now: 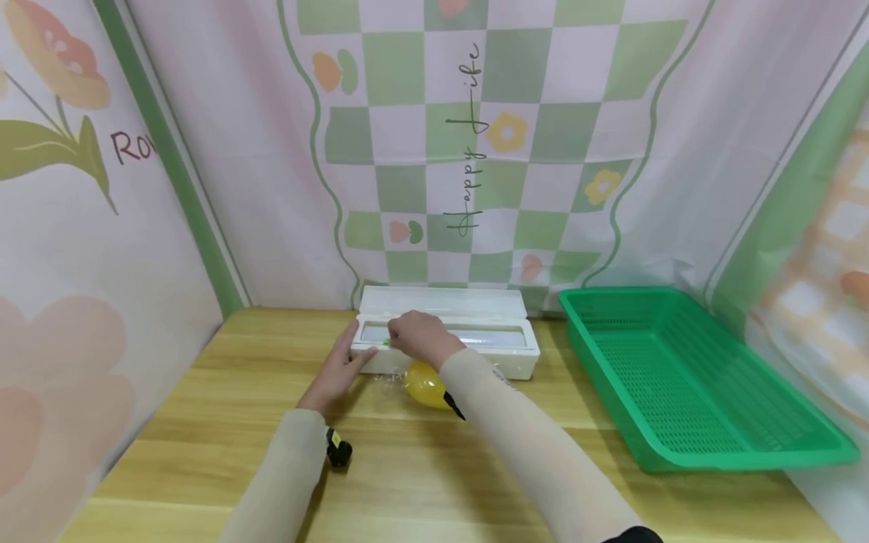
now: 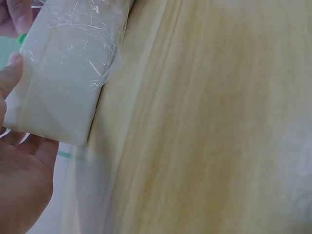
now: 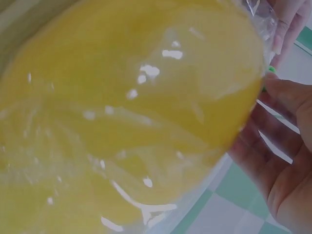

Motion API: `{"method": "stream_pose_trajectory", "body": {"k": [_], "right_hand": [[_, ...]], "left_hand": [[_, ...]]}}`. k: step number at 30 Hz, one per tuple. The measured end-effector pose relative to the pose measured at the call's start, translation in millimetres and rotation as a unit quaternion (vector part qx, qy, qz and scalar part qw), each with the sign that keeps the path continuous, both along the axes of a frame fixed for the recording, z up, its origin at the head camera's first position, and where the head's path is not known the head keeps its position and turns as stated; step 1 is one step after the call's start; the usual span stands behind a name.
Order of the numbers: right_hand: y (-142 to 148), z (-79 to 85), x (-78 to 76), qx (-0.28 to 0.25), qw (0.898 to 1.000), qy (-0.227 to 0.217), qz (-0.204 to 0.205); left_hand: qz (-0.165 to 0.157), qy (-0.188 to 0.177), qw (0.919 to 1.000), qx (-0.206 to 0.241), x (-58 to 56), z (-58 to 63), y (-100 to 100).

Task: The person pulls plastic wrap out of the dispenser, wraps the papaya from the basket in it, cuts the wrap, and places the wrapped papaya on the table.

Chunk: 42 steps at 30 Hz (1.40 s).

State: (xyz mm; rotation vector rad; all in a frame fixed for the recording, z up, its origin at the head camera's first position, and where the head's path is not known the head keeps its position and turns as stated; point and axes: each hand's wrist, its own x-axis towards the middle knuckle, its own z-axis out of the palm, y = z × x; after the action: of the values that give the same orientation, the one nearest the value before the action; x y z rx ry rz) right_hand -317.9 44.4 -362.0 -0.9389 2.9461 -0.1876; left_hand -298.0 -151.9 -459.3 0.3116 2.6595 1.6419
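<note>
A white cling film dispenser box (image 1: 444, 365) with its lid raised stands at the back of the table. My left hand (image 1: 337, 371) grips its left end, thumb on the front top edge and fingers round the end face. On the front edge my right hand (image 1: 422, 337) pinches a small green slide cutter (image 1: 387, 342), mostly hidden by the fingers. Clear cling film (image 2: 92, 34) hangs crumpled over the box front. A yellow oval thing (image 1: 425, 386), wrapped in film, lies before the box under my right wrist; its kind is unclear. It fills much of the right wrist view.
A green plastic basket (image 1: 614, 407) stands to the right of the box. The wooden table (image 1: 400, 483) stretches toward me. Patterned cloth (image 1: 448, 136) hangs just behind the box and along both sides.
</note>
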Motion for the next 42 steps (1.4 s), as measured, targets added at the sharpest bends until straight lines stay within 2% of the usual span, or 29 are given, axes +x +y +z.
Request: {"method": "stream_pose_trajectory", "body": {"k": [3,10,14,19,25,42], "right_hand": [[4,-0.8,-2.0,0.001,1.0,-0.006,0.004],[9,-1.8,-3.1,0.07,0.997,0.027,-0.012],[13,0.5,-0.7,0.084,0.996,0.029,-0.011],[29,4.4,3.2,0.06,0.998,0.009,-0.019],[50,2.9,4.1,0.039,0.999,0.007,-0.022],[83,-3.2,6.1,0.007,0.999,0.031,-0.005]], "left_hand": [[0.003,0.0,0.9999,0.01,-0.1,-0.7,0],[-0.002,0.01,0.9998,0.015,-4.7,-4.4,1],[0.0,0.007,0.9998,0.021,-4.8,-4.8,2],[0.0,0.007,0.9998,0.018,-3.5,-4.7,2],[0.001,0.007,0.9999,0.009,-2.6,-3.2,3],[0.003,0.017,0.9998,0.009,-2.2,-2.9,4]]}}
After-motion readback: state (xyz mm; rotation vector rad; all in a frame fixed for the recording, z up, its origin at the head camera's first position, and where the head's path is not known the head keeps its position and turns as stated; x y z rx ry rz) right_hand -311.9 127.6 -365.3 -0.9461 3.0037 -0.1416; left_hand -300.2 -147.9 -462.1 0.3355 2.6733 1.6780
